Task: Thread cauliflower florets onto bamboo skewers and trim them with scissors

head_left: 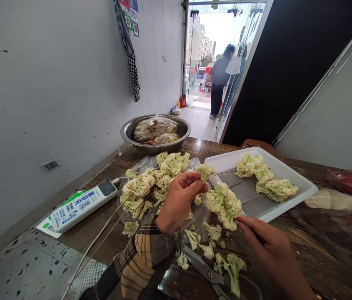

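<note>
Near the middle of the view, my left hand pinches a small cauliflower floret between thumb and fingers. Lower right of it, my right hand grips the end of a thin skewer that carries several florets. The loose floret is just above and left of the skewered ones. Left of my hands lies a pile of cauliflower on a clear plastic bag. A white tray at the right holds skewered cauliflower. Scissors and a few cut florets lie below my hands.
A metal basin with bagged skewers stands at the table's far side. A white power strip with a cable lies at the left. Plastic bags are on the right. A person stands by the glass door.
</note>
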{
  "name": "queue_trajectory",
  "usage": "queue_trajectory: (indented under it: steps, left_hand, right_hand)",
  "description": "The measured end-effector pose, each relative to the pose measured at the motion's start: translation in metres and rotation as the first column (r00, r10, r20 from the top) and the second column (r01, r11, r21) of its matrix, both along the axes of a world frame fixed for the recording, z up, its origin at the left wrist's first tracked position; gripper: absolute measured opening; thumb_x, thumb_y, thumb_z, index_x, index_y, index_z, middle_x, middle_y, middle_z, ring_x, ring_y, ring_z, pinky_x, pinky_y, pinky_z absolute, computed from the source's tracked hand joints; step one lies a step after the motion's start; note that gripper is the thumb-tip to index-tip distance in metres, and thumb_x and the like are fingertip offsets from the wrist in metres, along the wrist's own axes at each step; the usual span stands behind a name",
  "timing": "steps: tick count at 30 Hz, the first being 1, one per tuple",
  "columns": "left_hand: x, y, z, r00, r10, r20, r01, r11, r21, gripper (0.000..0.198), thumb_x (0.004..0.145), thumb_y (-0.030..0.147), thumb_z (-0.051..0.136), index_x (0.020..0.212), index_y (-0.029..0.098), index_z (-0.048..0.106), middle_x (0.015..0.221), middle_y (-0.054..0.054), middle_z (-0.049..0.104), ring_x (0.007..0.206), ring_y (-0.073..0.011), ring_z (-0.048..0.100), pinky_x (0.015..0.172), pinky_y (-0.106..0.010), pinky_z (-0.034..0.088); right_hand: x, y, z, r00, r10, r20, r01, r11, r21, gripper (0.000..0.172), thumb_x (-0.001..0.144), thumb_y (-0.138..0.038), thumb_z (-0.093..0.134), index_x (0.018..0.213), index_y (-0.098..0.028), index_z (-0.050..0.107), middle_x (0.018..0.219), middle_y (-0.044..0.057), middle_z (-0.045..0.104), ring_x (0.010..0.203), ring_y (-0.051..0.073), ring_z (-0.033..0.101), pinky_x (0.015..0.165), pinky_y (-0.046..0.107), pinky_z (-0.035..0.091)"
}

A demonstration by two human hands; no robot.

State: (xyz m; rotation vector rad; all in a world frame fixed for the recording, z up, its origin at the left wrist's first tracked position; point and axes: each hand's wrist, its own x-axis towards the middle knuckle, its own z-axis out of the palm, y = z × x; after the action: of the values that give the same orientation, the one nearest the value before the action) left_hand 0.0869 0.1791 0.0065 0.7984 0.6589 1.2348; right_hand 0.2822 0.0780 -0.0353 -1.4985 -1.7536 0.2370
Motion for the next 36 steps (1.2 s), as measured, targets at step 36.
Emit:
queue_trajectory:
  steps: [36]
  left_hand:
    - [0.002, 0.0011, -0.0051, 0.987, 0.118, -0.106, -0.106, 0.988, 0.114, 0.016, 0.073, 0.026, 0.072, 0.079, 0.014, 0.062, 0.062, 0.001, 0.067, 0.059, -0.0116, 0.064, 0.064, -0.025, 0.053]
  right_hand:
    - [-0.0007, 0.0019, -0.0051, 1.0, 0.017, 0.013, -0.018, 0.996, 0.089, 0.022, 0.089, -0.029, 0.056, 0.095, -0.021, 0.075, 0.09, 0.006, 0.077, 0.078, 0.02, 0.074, 0.075, 0.028, 0.06]
